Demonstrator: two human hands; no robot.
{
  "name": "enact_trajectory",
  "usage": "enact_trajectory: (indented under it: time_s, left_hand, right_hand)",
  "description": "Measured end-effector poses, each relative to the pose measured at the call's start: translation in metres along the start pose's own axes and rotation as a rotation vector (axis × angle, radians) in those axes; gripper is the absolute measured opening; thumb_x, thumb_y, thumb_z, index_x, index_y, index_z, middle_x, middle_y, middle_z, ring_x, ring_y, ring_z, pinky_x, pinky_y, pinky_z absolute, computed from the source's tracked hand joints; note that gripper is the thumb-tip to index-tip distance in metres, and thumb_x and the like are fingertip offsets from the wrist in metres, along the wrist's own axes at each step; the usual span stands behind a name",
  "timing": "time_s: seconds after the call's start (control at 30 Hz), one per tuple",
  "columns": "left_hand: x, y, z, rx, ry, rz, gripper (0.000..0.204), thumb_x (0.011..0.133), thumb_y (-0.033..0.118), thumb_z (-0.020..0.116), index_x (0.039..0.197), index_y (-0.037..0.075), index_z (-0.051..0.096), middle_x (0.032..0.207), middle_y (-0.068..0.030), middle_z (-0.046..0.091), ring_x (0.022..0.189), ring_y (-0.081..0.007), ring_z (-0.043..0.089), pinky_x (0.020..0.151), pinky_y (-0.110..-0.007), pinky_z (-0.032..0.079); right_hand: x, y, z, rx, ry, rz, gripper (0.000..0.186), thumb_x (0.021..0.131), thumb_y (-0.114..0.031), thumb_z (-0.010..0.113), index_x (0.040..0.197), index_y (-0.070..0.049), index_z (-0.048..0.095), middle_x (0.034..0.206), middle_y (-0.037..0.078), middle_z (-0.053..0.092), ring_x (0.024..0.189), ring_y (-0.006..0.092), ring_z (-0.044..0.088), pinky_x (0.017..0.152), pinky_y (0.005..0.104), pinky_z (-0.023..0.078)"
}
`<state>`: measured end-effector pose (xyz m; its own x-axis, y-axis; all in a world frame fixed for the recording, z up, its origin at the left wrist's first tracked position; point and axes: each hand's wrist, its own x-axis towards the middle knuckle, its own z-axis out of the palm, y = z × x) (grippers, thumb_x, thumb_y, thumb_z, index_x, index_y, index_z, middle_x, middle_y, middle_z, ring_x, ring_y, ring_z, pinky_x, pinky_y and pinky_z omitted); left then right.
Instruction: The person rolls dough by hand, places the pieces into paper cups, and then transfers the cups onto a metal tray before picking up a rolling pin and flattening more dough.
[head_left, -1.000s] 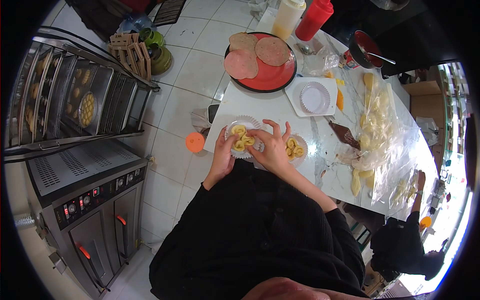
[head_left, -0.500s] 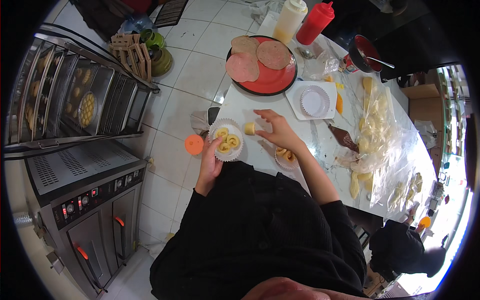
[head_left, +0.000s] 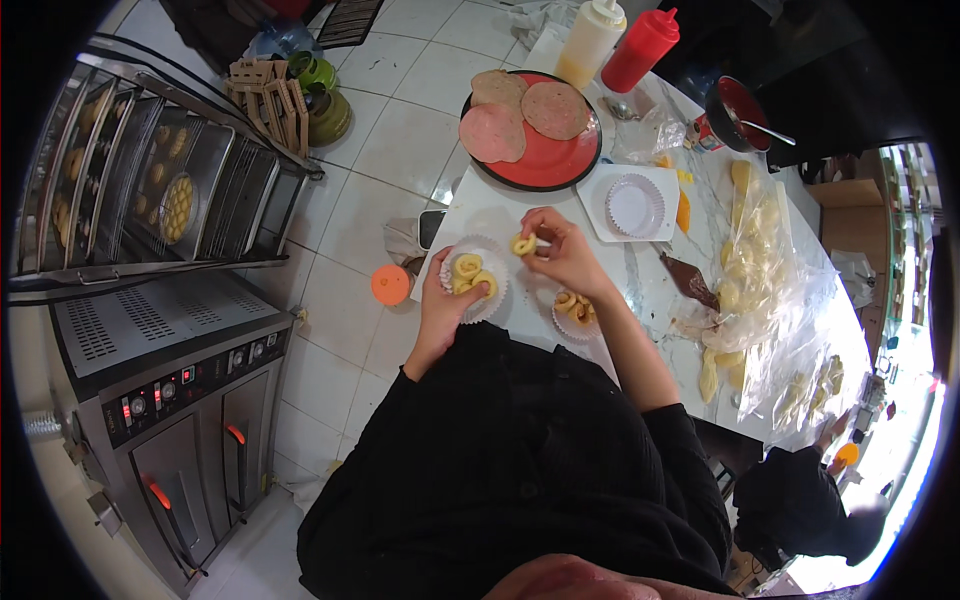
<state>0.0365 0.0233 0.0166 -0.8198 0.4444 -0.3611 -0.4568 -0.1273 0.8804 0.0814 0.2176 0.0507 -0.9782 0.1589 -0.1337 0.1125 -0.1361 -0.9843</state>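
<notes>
My left hand [head_left: 437, 308] grips a white fluted paper cup [head_left: 492, 256] at the table's near left edge. Inside it sit pale yellow rolled dough pieces [head_left: 467, 265], partly covered by my thumb. To the right of the cup, my right hand [head_left: 565, 258] pinches another small dough roll [head_left: 522, 245] between thumb and fingers, held apart from the cup. Below my right wrist rests a second paper cup [head_left: 573, 327] with browner filled rolls [head_left: 576, 305], partly behind my forearm. An unused fluted paper cup [head_left: 636, 206] lies on a white square tray [head_left: 598, 184] beyond.
A black-rimmed red plate [head_left: 560, 165] bears several round pink slices. Squeeze bottles [head_left: 640, 50], a bowl with a spoon [head_left: 735, 110], a brown-filled piping bag [head_left: 688, 278] and plastic-covered dough [head_left: 750, 260] occupy the table. An oven [head_left: 190, 400] and tray rack [head_left: 160, 180] stand left; a co-worker [head_left: 800, 500] is at lower right.
My right hand has closed on the dough roll that stood on the table and lifted it. My left hand and its cup have shifted slightly right, its thumb now over the rolls.
</notes>
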Motion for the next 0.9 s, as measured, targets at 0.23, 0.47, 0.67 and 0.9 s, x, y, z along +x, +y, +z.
enact_trajectory:
  time_s: [0.23, 0.47, 0.67, 0.9]
  left_hand:
    - [0.002, 0.001, 0.022, 0.081, -0.078, 0.054, 0.064, 0.065, -0.007, 0.070, 0.120, 0.001, 0.038, 0.107, -0.0112, 0.052, 0.098, -0.0181, 0.055, 0.085, -0.028, 0.047]
    - [-0.001, 0.003, 0.024, -0.181, -0.049, -0.064, 0.065, 0.067, -0.015, 0.062, 0.123, 0.001, 0.032, 0.109, -0.0140, 0.048, 0.097, -0.0205, 0.057, 0.082, -0.029, 0.050]
    - [0.003, -0.003, 0.022, -0.179, -0.098, -0.073, 0.066, 0.067, -0.015, 0.061, 0.123, 0.001, 0.031, 0.109, -0.0127, 0.048, 0.098, -0.0207, 0.056, 0.082, -0.030, 0.050]
    - [0.029, -0.006, 0.015, -0.017, -0.142, -0.010, 0.063, 0.066, -0.011, 0.065, 0.120, 0.001, 0.036, 0.108, -0.0096, 0.051, 0.099, -0.0181, 0.055, 0.083, -0.029, 0.049]
  right_hand:
    - [-0.020, -0.013, 0.021, -0.763, 0.024, -0.349, 0.023, 0.065, -0.001, 0.062, 0.087, -0.007, 0.059, 0.089, 0.002, 0.061, 0.116, 0.0295, 0.046, 0.102, 0.0553, 0.023]
    - [-0.022, 0.000, 0.022, -0.968, 0.165, -0.249, 0.028, 0.069, -0.004, 0.061, 0.096, -0.010, 0.060, 0.095, -0.002, 0.061, 0.122, 0.0256, 0.040, 0.103, 0.0620, 0.003]
    - [-0.029, 0.007, 0.028, -0.943, 0.084, -0.201, 0.040, 0.070, -0.003, 0.058, 0.109, -0.012, 0.057, 0.109, 0.001, 0.057, 0.124, 0.0284, 0.035, 0.102, 0.0639, 0.003]
    - [-0.032, -0.008, 0.006, -0.679, 0.143, -0.323, 0.050, 0.069, 0.000, 0.050, 0.119, -0.008, 0.052, 0.116, 0.018, 0.052, 0.122, 0.0357, 0.036, 0.104, 0.0488, 0.022]
